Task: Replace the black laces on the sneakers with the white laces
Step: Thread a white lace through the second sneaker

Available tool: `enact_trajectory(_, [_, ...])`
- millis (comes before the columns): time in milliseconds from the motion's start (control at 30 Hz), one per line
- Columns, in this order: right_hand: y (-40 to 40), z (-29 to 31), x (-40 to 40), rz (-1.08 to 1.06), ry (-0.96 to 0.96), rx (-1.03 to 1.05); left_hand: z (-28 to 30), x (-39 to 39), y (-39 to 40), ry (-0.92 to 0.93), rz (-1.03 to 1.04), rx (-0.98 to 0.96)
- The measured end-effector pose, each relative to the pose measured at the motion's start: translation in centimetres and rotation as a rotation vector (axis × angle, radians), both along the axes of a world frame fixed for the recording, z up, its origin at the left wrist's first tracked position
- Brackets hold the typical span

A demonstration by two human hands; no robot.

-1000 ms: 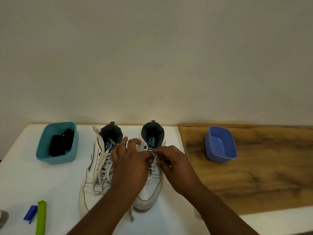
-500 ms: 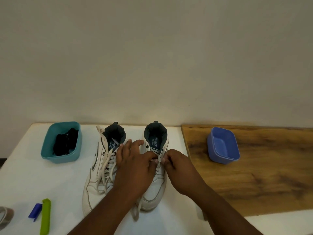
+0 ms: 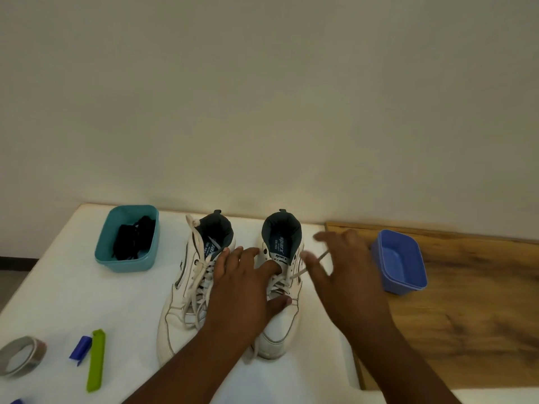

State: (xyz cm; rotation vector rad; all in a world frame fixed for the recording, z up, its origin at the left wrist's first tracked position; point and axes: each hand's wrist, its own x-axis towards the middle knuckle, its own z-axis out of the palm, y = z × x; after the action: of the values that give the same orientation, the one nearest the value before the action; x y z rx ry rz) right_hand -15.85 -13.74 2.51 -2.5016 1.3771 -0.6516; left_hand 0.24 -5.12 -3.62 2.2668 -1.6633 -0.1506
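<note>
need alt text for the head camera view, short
A person's left hand rests on the right sneaker, laced in white, while the right hand hovers open beside it. The left sneaker stands alongside; black laces lie in a teal tub.

Right hand (image 3: 347, 275) has released its grip on the white lace (image 3: 309, 265) and moved right, fingers spread and blurred, apparently clear of the right sneaker (image 3: 284, 322). Left hand (image 3: 245, 290) now lies flatter on that sneaker, fingers extended.

Head view, forward-down, near table (image 3: 73, 293)
</note>
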Motion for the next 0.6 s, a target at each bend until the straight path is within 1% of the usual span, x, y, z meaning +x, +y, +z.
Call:
enact_trajectory(33, [0.2, -1.2, 0.2, -0.003, 0.215, 0.073, 0.0, 0.0, 0.1, -0.009, 0.004, 0.007])
enact_trajectory(67, [0.4, -2.6, 0.3, 0.01, 0.334, 0.131, 0.1, -0.1, 0.2, -0.013, 0.006, 0.009])
enact_trajectory(100, [0.5, -3.4, 0.4, 0.035, 0.338, 0.173, 0.2, -0.2, 0.3, -0.016, 0.007, 0.01])
enact_trajectory(133, [0.5, -3.4, 0.4, 0.054, 0.239, 0.176, 0.3, -0.3, 0.3, -0.017, 0.003, 0.011])
enact_trajectory(200, [0.3, -1.9, 0.5, 0.036, -0.076, 0.148, 0.5, -0.2, 0.2, -0.009, -0.005, 0.012])
enact_trajectory(233, [0.1, -0.8, 0.4, 0.018, -0.27, 0.15, 0.6, -0.3, 0.1, -0.009, -0.009, 0.011])
enact_trajectory(267, [0.2, 0.4, 0.6, 0.005, -0.476, 0.196, 0.5, -0.2, 0.1, -0.012, -0.008, 0.009])
enact_trajectory(300, [0.4, 1.2, 0.8, -0.016, -0.689, 0.289, 0.5, -0.2, 0.1, -0.011, -0.006, 0.008])
enact_trajectory(333, [0.7, 1.5, 1.3, -0.028, -0.922, 0.446, 0.4, -0.2, 0.2, -0.007, -0.002, 0.012])
enact_trajectory(367, [1.1, 1.4, 1.9, -0.024, -1.16, 0.65, 0.4, -0.1, 0.3, -0.005, 0.003, 0.018])
enact_trajectory(400, [1.2, 1.1, 2.3, -0.036, -1.329, 0.841, 0.3, -0.1, 0.4, -0.004, 0.006, 0.02])
enact_trajectory(433, [1.1, 0.6, 2.5, -0.086, -1.419, 1.001, 0.3, 0.0, 0.5, -0.002, 0.006, 0.019])
enact_trajectory(467, [0.9, 0.2, 2.6, -0.143, -1.417, 1.131, 0.2, 0.1, 0.5, 0.001, 0.005, 0.013])
enact_trajectory(500, [0.6, -0.1, 2.4, -0.196, -1.353, 1.214, 0.3, 0.1, 0.4, 0.004, 0.003, 0.006])
enact_trajectory(533, [0.1, -0.4, 2.0, -0.233, -1.187, 1.19, 0.4, 0.2, 0.4, 0.004, 0.001, 0.005])
enact_trajectory(567, [-0.4, -0.6, 1.5, -0.218, -0.902, 1.049, 0.5, 0.2, 0.4, 0.001, -0.002, 0.009])
enact_trajectory(600, [-0.7, -0.9, 1.0, -0.171, -0.537, 0.823, 0.5, 0.2, 0.4, -0.001, -0.002, 0.012])
